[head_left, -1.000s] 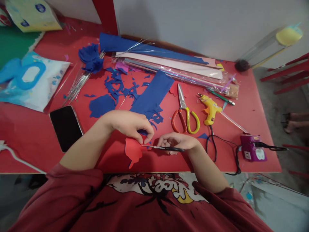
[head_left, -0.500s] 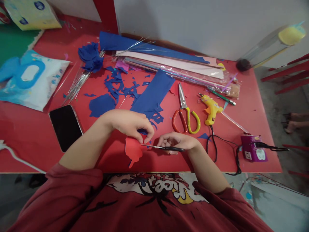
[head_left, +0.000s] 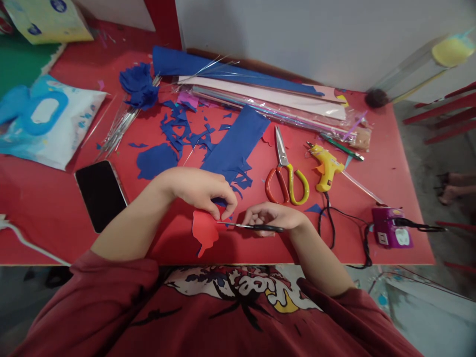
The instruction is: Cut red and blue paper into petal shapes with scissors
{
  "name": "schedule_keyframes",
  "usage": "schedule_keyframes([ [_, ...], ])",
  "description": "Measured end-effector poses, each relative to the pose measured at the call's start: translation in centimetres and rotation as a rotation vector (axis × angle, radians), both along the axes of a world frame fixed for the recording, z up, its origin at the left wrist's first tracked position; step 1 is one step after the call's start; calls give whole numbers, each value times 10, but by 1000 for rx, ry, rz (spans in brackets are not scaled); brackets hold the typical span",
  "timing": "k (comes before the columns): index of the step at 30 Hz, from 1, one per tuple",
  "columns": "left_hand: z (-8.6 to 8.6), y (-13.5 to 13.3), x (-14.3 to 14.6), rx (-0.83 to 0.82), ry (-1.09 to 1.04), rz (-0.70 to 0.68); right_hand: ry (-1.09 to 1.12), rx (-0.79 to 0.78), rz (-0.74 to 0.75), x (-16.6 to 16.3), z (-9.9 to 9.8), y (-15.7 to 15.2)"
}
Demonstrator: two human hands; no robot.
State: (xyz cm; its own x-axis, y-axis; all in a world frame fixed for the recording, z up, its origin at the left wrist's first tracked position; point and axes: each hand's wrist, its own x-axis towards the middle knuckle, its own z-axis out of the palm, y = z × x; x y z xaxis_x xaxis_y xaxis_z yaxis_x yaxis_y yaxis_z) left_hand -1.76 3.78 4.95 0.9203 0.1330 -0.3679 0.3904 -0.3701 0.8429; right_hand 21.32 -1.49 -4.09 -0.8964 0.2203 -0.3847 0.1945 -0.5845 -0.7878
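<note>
My left hand pinches a red petal-shaped cutout between thumb and fingers; a blue edge shows behind it. Black-handled scissors are in my right hand, their blades pointing left and touching the cutout's edge just below my left fingertips. Beyond my hands lie a blue strip, a blue cutout piece and several blue scraps. Larger scissors with one red and one yellow handle rest beyond my right hand.
A phone and a wipes pack lie on the left, with a blue paper flower and wires farther back. On the right are a yellow glue gun, its cord, and a purple power block. Rolled sheets line the wall.
The lower part of the red cutout has shifted slightly at the scissors. Both hands keep nearly the same place and grip.
</note>
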Motion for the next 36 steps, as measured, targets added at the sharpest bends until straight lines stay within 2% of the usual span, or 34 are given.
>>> schedule_keyframes([
  [24,-6,4,-3,-32,-53,16,-24,21,-34,1,-2,0],
  [30,-7,6,-3,10,-8,-62,-35,17,-48,0,0,-1],
  [36,-6,5,-2,16,-11,-68,-38,13,-38,-2,-1,-1],
])
